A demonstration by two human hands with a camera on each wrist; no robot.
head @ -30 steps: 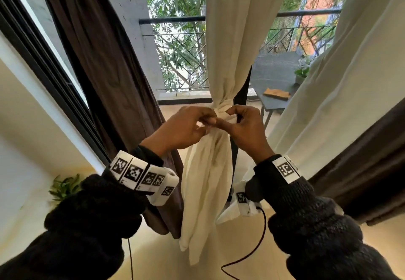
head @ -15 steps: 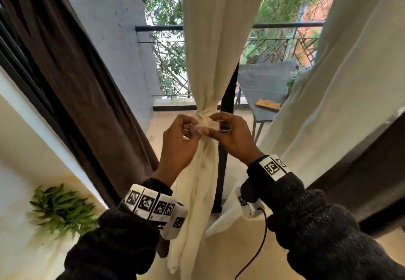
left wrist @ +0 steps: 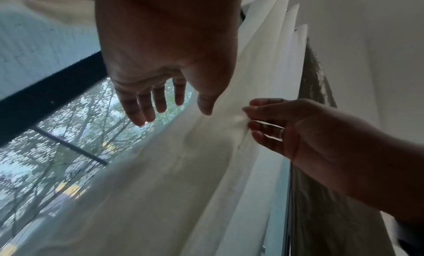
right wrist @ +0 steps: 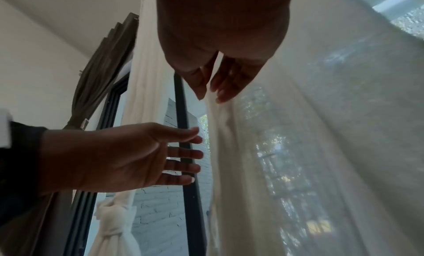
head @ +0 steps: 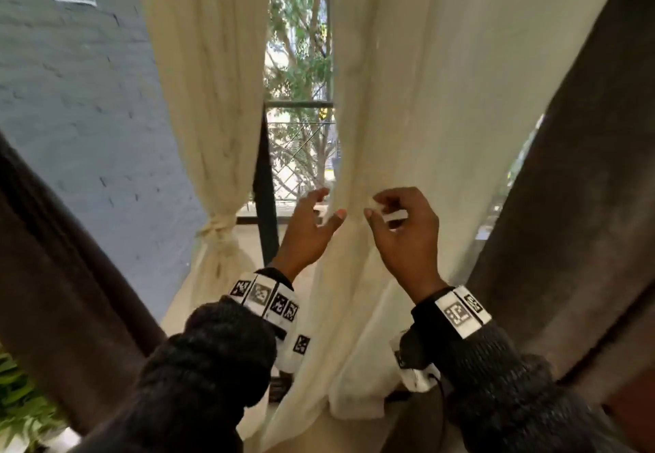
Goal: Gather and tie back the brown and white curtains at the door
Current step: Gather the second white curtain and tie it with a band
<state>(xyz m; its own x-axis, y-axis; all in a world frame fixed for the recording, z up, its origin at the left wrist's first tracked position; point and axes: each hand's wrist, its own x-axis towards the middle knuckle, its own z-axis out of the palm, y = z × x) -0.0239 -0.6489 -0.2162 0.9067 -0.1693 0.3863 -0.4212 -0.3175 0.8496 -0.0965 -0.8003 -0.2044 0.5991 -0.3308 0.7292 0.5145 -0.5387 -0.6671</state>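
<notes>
Step in hand: gathering of right white curtain (head: 425, 140), hanging loose at door. Right hand (head: 407, 236) fingers (right wrist: 201, 84) pinching curtain's leading edge; left hand (head: 304, 233) spread, holding nothing, just beside that edge. Left white curtain (head: 219, 229) already knotted (by door frame). Next, probably: bunching folds. Cloth sheer, limp

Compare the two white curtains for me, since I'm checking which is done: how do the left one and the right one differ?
The left white curtain is bunched and knotted at mid-height; the right white curtain hangs loose, unknotted. No hand touches the left one; the right hand pinches a fold of the right one, and the left hand is open at its edge. The left one looks narrow, the right one broad. Both are cream fabric.
</notes>
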